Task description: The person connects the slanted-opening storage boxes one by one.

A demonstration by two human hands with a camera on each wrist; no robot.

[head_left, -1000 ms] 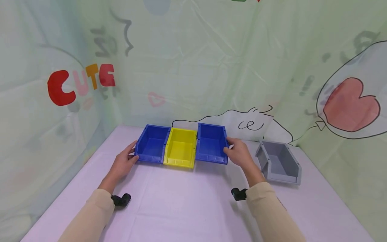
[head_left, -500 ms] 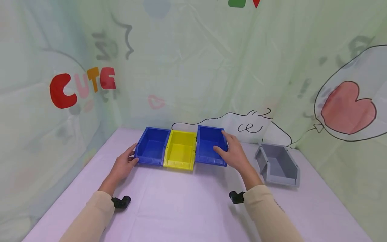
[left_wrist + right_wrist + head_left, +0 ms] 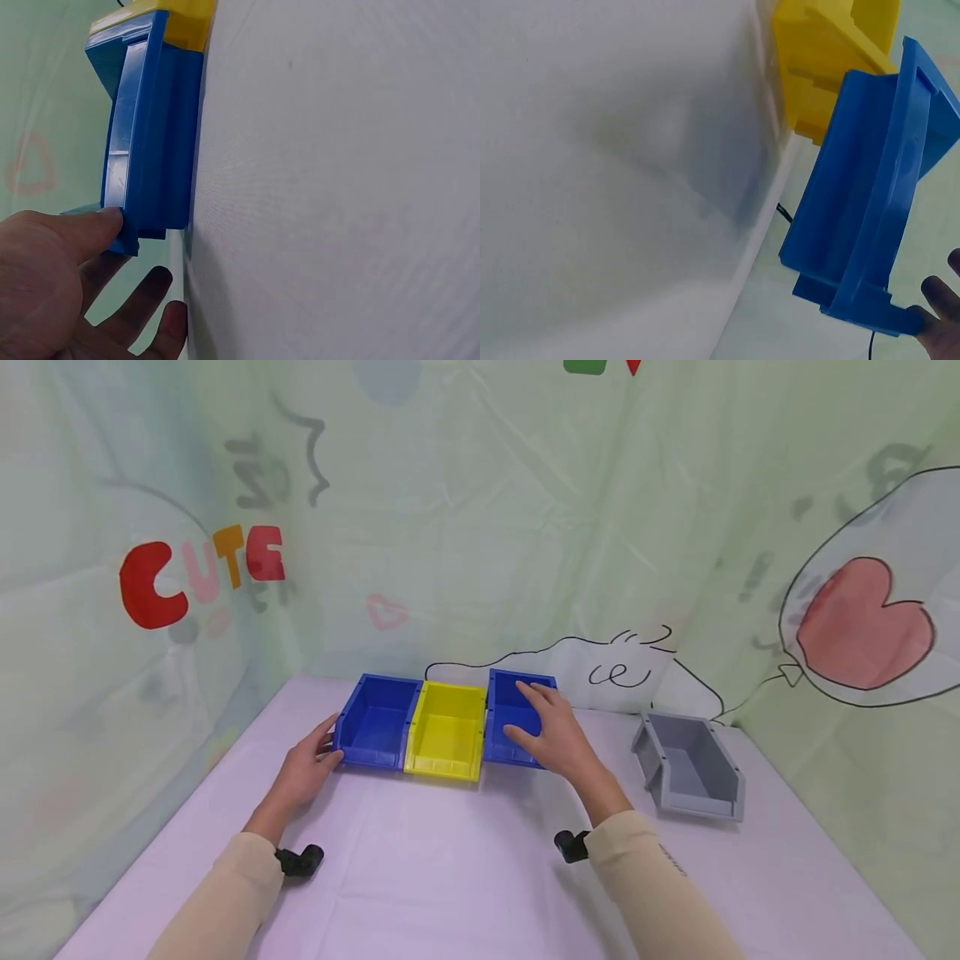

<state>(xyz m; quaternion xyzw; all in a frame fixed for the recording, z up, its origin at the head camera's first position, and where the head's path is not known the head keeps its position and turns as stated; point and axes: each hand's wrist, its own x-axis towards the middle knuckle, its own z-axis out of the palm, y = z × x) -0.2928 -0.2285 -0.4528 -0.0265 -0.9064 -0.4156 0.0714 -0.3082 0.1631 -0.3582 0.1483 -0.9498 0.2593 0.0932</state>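
Note:
Three plastic storage bins stand side by side near the back of the table. At the left end is a blue bin [image 3: 377, 727]; my left hand [image 3: 306, 768] pinches its left side, thumb on the front corner in the left wrist view. A yellow bin [image 3: 447, 735] sits in the middle. On its right, a second blue bin [image 3: 502, 714] is raised and tilted off the cloth, as the right wrist view shows. My right hand [image 3: 553, 731] is over that bin with fingers spread, hiding its right side and part of its inside.
A grey bin [image 3: 693, 768] stands apart at the right of the table. The white tablecloth [image 3: 427, 868] spreads in front of the bins. Printed curtains [image 3: 480, 527] enclose the table at the back and both sides.
My right hand has let go of the right blue bin's side wall and moved left over its opening, fingers spreading. The left hand and the bins stay about where they were.

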